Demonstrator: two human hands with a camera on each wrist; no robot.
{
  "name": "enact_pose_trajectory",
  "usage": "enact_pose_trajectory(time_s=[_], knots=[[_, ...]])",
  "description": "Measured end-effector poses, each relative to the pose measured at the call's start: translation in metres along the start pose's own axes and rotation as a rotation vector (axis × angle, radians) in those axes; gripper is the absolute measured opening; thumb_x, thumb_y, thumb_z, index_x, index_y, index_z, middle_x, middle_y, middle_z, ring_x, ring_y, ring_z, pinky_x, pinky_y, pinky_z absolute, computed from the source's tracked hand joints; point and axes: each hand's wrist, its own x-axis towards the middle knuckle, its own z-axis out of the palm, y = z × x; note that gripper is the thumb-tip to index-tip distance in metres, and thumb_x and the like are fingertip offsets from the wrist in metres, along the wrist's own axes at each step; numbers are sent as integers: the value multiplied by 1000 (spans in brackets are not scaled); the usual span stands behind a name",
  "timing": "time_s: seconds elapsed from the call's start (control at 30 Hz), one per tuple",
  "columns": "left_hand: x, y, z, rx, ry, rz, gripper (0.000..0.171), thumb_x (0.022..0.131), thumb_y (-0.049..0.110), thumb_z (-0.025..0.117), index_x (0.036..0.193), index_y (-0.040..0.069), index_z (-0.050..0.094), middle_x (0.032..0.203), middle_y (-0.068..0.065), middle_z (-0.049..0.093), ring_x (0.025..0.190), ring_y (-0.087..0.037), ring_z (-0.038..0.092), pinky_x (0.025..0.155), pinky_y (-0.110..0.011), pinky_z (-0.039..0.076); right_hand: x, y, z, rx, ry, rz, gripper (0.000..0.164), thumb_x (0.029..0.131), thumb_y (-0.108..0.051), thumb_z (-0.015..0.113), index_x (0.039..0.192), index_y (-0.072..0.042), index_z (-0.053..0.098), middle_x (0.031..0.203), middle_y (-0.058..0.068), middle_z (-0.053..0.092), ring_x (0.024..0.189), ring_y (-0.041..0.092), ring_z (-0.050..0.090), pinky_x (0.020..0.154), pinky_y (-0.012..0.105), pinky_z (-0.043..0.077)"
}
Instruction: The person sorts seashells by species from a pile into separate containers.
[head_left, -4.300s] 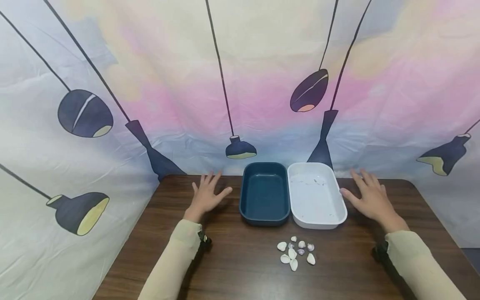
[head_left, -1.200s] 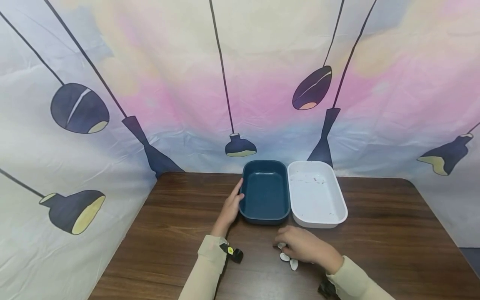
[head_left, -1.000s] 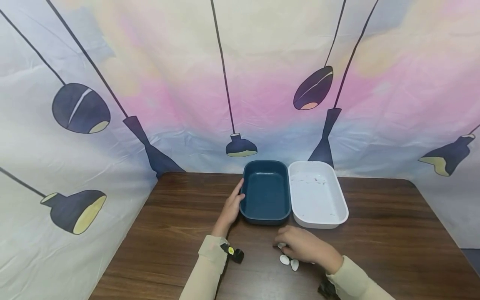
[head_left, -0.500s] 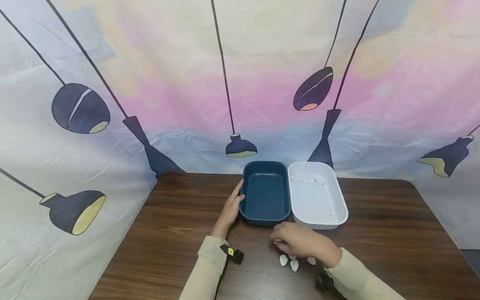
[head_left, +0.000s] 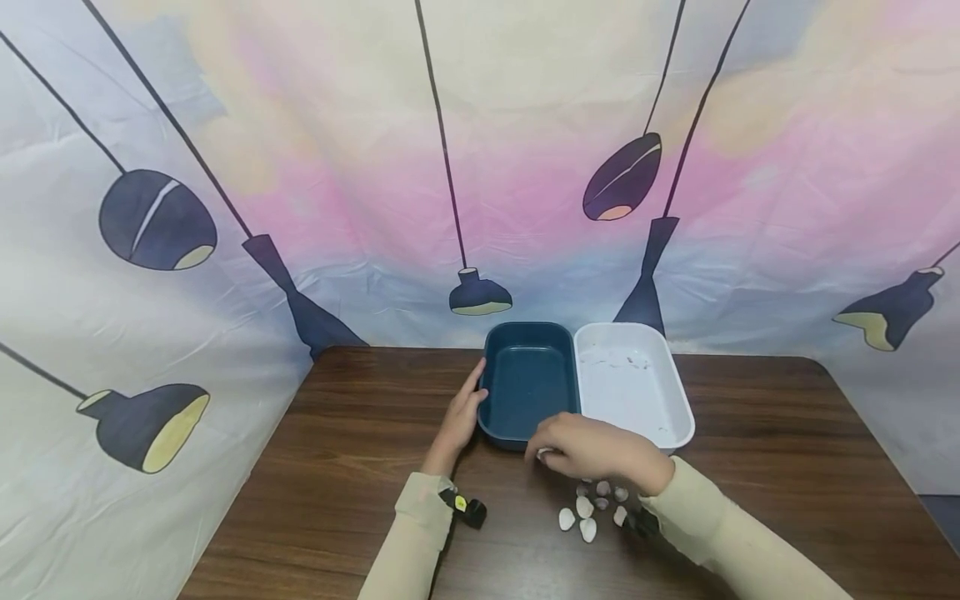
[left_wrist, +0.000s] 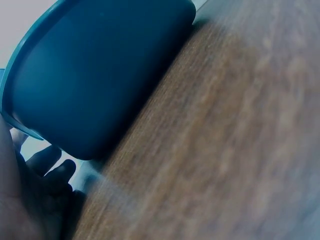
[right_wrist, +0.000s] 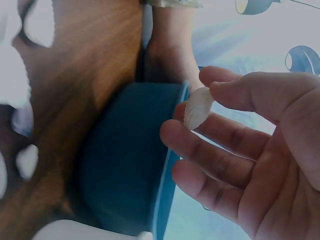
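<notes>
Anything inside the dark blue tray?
In the dark blue tray, only bare floor shows. The right hand covers its near right corner; anything there can't be seen.

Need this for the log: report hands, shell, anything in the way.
Left hand at side of blue tray. Right hand pinching white shell by tray's near edge. Other shells on table; no obstruction visible.

Indoor staged set-up: lamp-print b/g cloth (head_left: 330,125) behind wood-look tbl (head_left: 352,433).

On the brown wood-grain table (head_left: 360,433), a teal rectangular tray (head_left: 532,383) is standing left of a white rectangular tray (head_left: 626,387); pale seashells (head_left: 584,507) are lying nearer you.
</notes>
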Motion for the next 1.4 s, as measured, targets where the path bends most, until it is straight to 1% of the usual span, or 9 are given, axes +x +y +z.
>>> enact_pose_trajectory(time_s=[0.03,0.13,0.3,0.6,0.73,0.97,1.03,1.27,1.4], knots=[[2,-7,1,2,8,2,59,110,13,37,168,14,29,173,-11,25,160,-36,19,125,-63,18,2,0,-2,-3,-3,0,26,99,3,60,110,-8,81,106,1,76,91,5,63,82,27,54],[1,-7,1,16,20,1,59,109,15,38,168,15,31,173,-11,27,159,-36,22,124,-63,20,11,-5,-7,-32,-8,-3,25,99,2,60,108,-8,81,105,-1,76,94,7,66,85,29,55],[1,-7,1,28,24,0,60,108,18,38,168,16,32,172,-11,28,158,-37,24,123,-64,21,23,-6,-15,-88,-7,2,23,99,-1,61,109,-9,80,105,2,77,98,13,69,90,36,56],[2,-9,2,5,20,4,59,110,17,39,168,16,31,173,-11,27,159,-36,22,124,-63,19,37,16,-23,-79,24,46,21,100,0,63,112,-5,79,107,7,78,93,17,71,83,36,58],[2,-9,2,-8,14,4,58,110,17,39,168,17,31,173,-11,26,159,-36,20,124,-64,17,44,26,-21,-101,36,92,21,100,1,63,114,-4,78,108,10,77,92,19,72,82,37,59],[1,-9,1,-3,15,-15,59,109,21,38,168,20,32,173,-9,28,158,-35,24,124,-63,22,57,39,-11,-182,59,178,20,100,3,63,110,-7,78,102,9,76,92,24,70,83,43,59],[1,-9,1,-6,16,-23,59,109,22,38,168,21,32,173,-8,28,158,-34,25,124,-62,23,61,42,-7,-188,56,189,19,100,3,63,109,-7,78,102,9,75,93,25,71,84,44,59],[1,-10,1,-2,16,-4,58,110,20,38,168,18,33,172,-11,29,158,-37,25,123,-64,22,70,51,3,-203,46,207,16,99,0,67,108,-6,79,102,9,76,96,26,71,87,47,58],[2,-10,0,-8,13,-10,57,110,17,39,168,16,33,172,-11,29,158,-36,24,124,-63,21,72,57,8,-219,54,214,14,98,-2,70,107,-6,80,102,9,75,95,26,71,86,45,59]])
